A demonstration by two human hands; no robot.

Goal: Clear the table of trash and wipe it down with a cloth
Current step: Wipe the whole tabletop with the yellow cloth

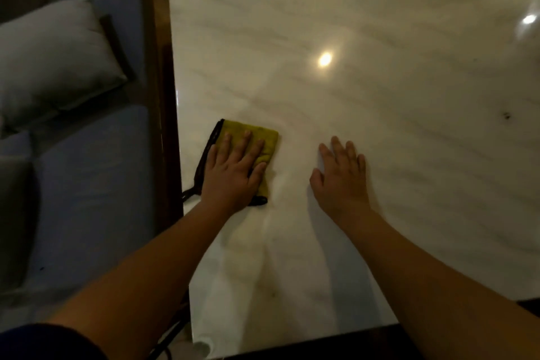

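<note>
Two hands down: my left hand point(233, 175) presses straight fingers point(244, 146) on the folded yellow dark-trimmed cloth point(270, 140) near the left edge of the glossy white marble desk point(394, 102), long axis pointing away; right hand point(340, 181) flat, empty, nearby.

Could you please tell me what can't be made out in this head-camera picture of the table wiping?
- Head view: much of the yellow cloth is hidden under the left hand.
- Head view: the dark speck on the table is too small to tell trash from stain.
- Head view: the table's right side is cut off by the frame edge.
</note>
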